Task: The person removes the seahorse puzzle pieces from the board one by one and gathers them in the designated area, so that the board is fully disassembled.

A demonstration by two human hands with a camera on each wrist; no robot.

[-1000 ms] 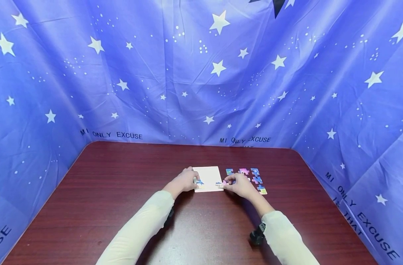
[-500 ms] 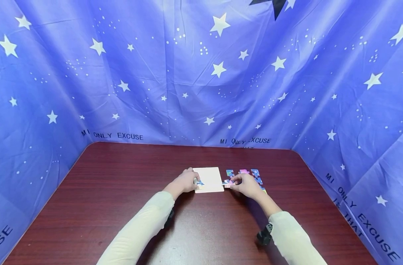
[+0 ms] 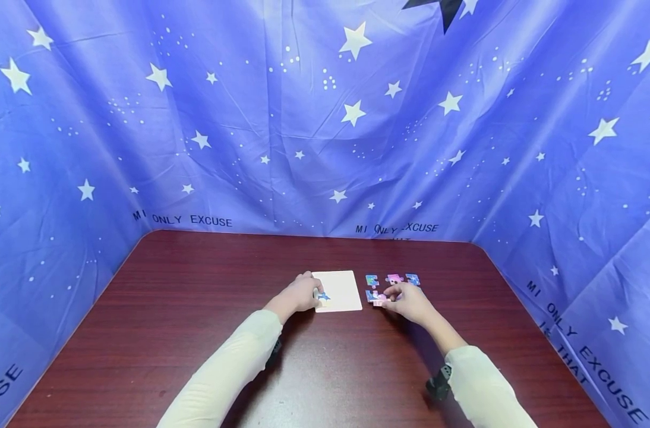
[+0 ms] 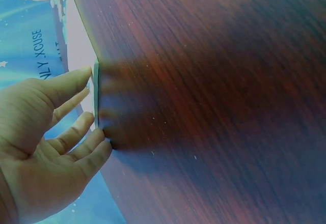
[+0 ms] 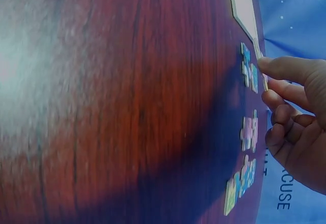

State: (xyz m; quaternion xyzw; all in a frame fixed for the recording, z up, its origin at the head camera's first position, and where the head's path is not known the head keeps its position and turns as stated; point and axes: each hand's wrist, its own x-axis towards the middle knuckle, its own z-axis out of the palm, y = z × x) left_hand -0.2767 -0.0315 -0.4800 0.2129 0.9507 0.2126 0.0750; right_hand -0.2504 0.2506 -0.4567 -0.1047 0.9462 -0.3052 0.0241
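In the head view my left hand [image 3: 301, 293] grips the left edge of a square white puzzle board [image 3: 345, 286]. From the left wrist, the thumb and fingers [image 4: 81, 127] lie spread along that edge. A blue and pale-yellow puzzle piece [image 3: 323, 298] sits in the board's near left corner, partly covered by the thumb. To the right of the board, my right hand [image 3: 412, 304] pinches a pink and blue puzzle piece [image 3: 377, 298] between thumb and fingers. From the right wrist this held piece is seen edge-on, above the tabletop pieces.
Beyond the right hand lie several loose pieces, among them a green-blue piece [image 3: 371, 279], a pink piece [image 3: 394, 279] and a blue piece [image 3: 413, 279]. The hand hides others. A starry blue curtain [image 3: 303, 119] surrounds the dark red table [image 3: 223, 267].
My right hand has drawn away from the board's near right corner, moving right with the pinched puzzle piece. The left hand has stayed at the board's left edge.
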